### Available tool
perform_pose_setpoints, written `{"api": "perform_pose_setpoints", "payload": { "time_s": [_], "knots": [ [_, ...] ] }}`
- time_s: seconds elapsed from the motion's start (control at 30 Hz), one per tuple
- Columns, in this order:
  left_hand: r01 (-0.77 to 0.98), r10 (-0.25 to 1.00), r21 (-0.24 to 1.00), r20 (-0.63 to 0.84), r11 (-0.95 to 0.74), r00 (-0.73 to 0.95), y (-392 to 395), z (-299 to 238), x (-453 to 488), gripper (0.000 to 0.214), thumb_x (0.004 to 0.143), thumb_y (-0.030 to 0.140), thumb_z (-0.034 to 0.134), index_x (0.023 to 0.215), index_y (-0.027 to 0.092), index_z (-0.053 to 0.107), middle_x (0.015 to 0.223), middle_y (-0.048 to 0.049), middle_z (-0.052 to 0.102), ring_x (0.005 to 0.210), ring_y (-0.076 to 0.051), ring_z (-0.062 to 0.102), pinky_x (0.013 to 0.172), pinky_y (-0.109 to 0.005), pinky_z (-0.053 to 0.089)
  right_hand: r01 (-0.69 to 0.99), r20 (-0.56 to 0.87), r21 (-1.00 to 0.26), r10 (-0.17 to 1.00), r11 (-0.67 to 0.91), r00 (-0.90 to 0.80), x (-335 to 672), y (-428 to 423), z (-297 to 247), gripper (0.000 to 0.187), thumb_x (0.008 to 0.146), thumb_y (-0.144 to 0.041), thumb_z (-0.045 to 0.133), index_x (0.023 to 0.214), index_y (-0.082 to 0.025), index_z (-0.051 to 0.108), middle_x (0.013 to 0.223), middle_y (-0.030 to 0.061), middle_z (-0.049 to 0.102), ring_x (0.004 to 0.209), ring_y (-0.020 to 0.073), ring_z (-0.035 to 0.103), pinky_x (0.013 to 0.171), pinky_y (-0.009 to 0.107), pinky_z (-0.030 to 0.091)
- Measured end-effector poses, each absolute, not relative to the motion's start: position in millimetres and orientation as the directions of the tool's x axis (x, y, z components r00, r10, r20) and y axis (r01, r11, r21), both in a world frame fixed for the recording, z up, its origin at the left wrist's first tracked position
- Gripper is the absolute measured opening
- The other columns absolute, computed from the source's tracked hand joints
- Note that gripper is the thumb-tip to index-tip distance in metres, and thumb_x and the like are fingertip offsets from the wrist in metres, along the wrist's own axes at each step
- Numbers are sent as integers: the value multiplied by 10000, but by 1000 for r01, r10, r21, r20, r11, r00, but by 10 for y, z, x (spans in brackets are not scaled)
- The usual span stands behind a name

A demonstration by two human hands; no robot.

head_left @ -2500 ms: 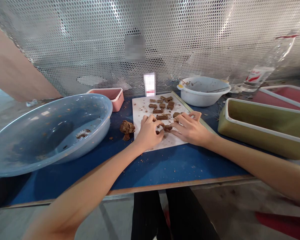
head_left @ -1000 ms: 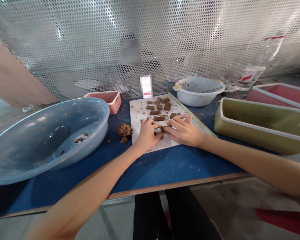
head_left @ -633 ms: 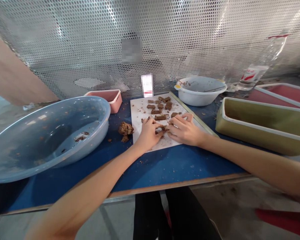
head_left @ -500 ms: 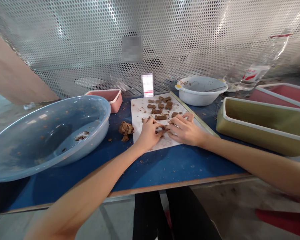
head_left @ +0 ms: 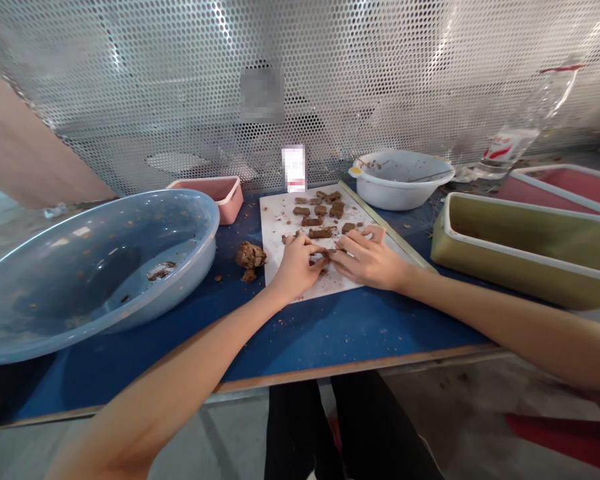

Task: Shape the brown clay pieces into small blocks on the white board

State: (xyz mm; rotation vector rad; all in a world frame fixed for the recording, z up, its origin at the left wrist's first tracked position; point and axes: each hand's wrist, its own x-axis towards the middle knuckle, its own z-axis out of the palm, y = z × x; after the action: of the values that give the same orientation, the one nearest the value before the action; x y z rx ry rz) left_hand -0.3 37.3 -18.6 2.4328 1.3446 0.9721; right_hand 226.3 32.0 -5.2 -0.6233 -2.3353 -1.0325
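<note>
Small blocks (head_left: 321, 233) lie on the sheet (head_left: 271, 223); lump (head_left: 251, 255), then basin (head_left: 95, 247), at its nine o'clock, bowl (head_left: 400, 197) at one, bottle (head_left: 511, 144) at two, trough (head_left: 510, 270) at three.

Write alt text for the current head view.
Left hand and right hand are close together at a small, partly hidden brown piece over a white sheet. Other brown pieces lie beyond; a blue basin stands left, a green tub right.

Clear bottle (head_left: 510, 145) beyond the green trough (head_left: 500, 265)
</note>
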Motion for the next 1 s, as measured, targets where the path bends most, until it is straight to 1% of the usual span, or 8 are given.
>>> {"api": "perform_pose_setpoints", "payload": {
  "time_s": [0.2,0.33,0.5,0.83,1.0],
  "knots": [
    [679,817,471,442,-563,371,367,-175,-4,163,964,191,766,1092,233,859,1005,-86,628,1059,-300,551,977,-490,529,576,582,559,213,596,-785,2263,323,-61,166,1065,-182,597,911,-196,657,897,22,644,949,213,568,876,409,275],
    [685,816,460,435,-565,380,363,-160,-5,165,965,187,761,1088,235,861,1008,-88,630,1064,-302,551,978,-489,531,569,563,563,226,599,-795,2277,328,-74,185,1068,-171,582,894,-196,641,909,28,647,949,213,566,879,407,279],
    [691,815,449,433,-566,386,358,-149,-6,169,967,181,749,1086,231,858,1029,-92,645,1076,-306,546,988,-494,531,569,552,559,240,603,-798,2289,339,-102,150,1063,-163,581,940,-197,658,917,25,643,948,216,562,899,409,279],
    [681,778,405,468,-611,420,347,-164,-25,200,980,161,698,1091,232,848,1035,-93,635,1061,-304,539,973,-502,535,575,538,526,278,627,-796,2291,343,-122,166,1049,-135,576,932,-203,670,944,28,661,948,217,575,909,418,281],
    [685,777,395,463,-612,427,338,-153,-17,224,976,132,676,1082,227,849,1036,-96,625,1055,-302,535,972,-492,522,567,530,549,268,614,-805,2289,334,-113,181,1063,-125,554,935,-203,657,937,28,647,950,217,557,918,414,285]
  ]
}}
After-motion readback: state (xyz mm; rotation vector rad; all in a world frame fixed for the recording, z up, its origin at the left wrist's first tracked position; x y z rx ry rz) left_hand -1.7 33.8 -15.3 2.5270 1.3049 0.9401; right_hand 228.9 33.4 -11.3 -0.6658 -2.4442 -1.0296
